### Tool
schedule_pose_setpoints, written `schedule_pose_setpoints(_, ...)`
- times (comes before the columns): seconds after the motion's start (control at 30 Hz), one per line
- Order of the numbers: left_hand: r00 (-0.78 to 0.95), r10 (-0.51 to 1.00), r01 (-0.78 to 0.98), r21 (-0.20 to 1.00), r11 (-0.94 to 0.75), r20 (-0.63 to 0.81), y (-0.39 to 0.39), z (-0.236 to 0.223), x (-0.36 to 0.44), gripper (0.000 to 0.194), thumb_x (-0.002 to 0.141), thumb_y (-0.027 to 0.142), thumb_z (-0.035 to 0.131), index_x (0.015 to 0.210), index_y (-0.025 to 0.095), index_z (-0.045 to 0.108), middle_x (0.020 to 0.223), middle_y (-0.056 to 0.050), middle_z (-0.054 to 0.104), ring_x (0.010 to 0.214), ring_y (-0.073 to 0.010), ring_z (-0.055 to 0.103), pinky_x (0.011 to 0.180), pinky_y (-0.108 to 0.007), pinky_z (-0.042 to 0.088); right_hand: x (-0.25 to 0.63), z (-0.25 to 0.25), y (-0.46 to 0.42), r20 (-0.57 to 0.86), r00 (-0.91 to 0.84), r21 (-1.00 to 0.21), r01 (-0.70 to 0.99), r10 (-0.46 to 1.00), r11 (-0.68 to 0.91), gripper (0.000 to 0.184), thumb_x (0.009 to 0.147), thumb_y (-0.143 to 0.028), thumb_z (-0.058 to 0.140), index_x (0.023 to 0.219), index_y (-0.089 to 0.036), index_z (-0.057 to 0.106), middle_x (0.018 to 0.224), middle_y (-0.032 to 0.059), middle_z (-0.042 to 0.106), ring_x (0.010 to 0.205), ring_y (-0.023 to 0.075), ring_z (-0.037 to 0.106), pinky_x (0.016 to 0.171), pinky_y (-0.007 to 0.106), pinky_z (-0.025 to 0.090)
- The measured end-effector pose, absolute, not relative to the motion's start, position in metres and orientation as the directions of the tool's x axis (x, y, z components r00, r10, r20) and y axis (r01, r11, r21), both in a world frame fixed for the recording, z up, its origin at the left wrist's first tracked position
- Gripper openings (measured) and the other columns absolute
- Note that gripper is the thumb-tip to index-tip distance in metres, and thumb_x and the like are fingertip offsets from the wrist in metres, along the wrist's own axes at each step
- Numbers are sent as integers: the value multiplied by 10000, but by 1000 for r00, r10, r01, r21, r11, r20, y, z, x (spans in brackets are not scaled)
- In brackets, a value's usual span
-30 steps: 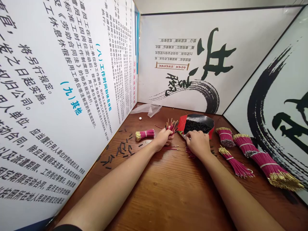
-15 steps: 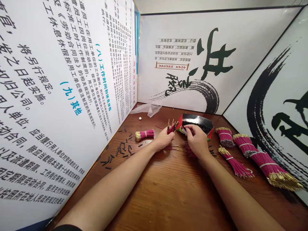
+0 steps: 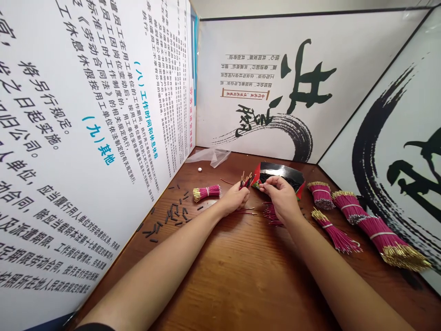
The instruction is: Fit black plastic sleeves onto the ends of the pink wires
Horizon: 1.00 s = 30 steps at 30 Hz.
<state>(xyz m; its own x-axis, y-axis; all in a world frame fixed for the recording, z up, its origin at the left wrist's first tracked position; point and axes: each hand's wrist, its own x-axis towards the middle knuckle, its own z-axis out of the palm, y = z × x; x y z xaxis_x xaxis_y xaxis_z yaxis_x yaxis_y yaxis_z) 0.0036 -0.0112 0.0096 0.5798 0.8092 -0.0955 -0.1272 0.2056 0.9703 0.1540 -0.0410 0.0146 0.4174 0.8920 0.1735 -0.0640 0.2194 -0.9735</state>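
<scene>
My left hand [image 3: 236, 198] is closed round a small bunch of magenta wires [image 3: 245, 180] whose tips point up and to the right. My right hand [image 3: 280, 195] is pinched close to those tips, thumb and fingers together on something too small to make out. Just behind both hands sits a red-and-black paper tray [image 3: 282, 174] filled with small black sleeves. Loose magenta wires [image 3: 270, 214] lie on the wooden table [image 3: 241, 276] under my right wrist.
A tied wire bundle [image 3: 206, 192] lies left of my hands, with scattered black sleeves [image 3: 172, 216] beyond it. Three more bundles [image 3: 365, 225] lie at the right. A clear plastic bag [image 3: 210, 156] is in the back corner. Printed boards wall in the table on three sides.
My right hand has risen from the table near the tray's front and moved left to the wire tips held in my left hand. The left hand has hardly moved.
</scene>
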Motion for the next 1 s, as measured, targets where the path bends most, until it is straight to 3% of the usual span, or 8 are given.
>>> schedule_pose_setpoints(0.37,635,764,-44,983,179,-110,-15,19,1,90,758,162,384,729,217,319,469,98,267,368,-47,150,375,-185,116,145,16,-47,100,224,-987,-101,969,125,400,631,-303,747,1010,-211,659,1059,58,664,753,142,668,693,308,560)
schedule_pose_setpoints(0.5,643,757,-47,981,191,-117,-14,17,1,74,752,162,391,750,216,340,466,100,273,368,-51,155,371,-185,123,145,18,-47,146,212,-986,-48,966,159,403,671,-323,711,1052,-206,650,1031,55,669,746,133,652,699,304,547)
schedule_pose_setpoints(0.8,592,797,-152,956,251,-116,-8,10,2,103,829,264,455,781,214,379,451,110,291,337,-40,147,366,-183,88,146,16,-45,175,264,-982,-23,949,188,242,664,-320,707,851,-174,656,850,33,662,727,146,657,656,281,531)
schedule_pose_setpoints(1.0,553,833,-185,969,165,-36,-13,11,2,216,853,379,569,840,185,478,439,122,281,341,-30,172,377,-182,119,148,11,-43,151,373,-979,-71,916,190,341,634,-320,743,895,-194,563,897,26,670,698,148,682,619,281,553)
